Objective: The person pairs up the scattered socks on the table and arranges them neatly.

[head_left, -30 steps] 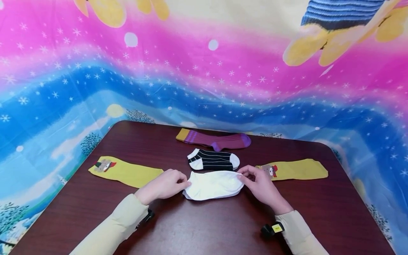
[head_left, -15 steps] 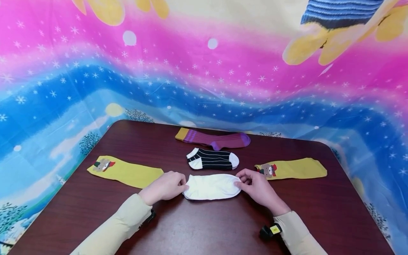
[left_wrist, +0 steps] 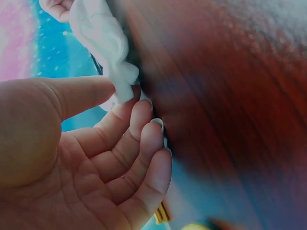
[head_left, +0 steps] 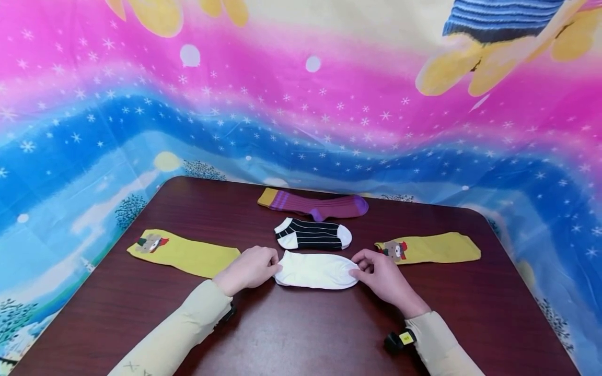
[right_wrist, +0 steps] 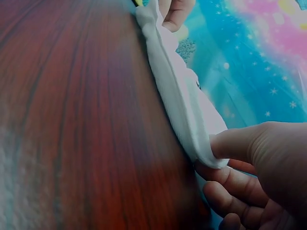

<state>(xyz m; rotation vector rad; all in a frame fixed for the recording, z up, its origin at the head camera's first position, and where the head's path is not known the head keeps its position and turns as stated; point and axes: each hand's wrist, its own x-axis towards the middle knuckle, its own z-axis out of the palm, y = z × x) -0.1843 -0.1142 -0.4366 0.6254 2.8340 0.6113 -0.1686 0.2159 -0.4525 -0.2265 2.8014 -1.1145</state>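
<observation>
A white ankle sock (head_left: 315,270) lies flat and stretched sideways near the middle of the table, in front of a black striped sock. My left hand (head_left: 249,269) pinches its left end between thumb and forefinger; in the left wrist view the white cloth (left_wrist: 103,38) sits between the thumb tip and the forefinger, the other fingers curled loosely below. At the opposite end, my right hand (head_left: 383,277) pinches the rounded tip. The right wrist view shows the thumb on top of the white sock (right_wrist: 184,105) and the forefinger under its edge.
Behind the white sock lie a black sock with white stripes (head_left: 317,235) and a purple sock with a yellow cuff (head_left: 320,205). Yellow bear socks lie at left (head_left: 193,256) and right (head_left: 437,248). A printed cloth (head_left: 282,104) hangs behind the brown table (head_left: 301,334).
The white sock shifted toward me, then slightly back up toward the black sock. My left hand moved a little right and away from me with it; the right hand kept its hold.
</observation>
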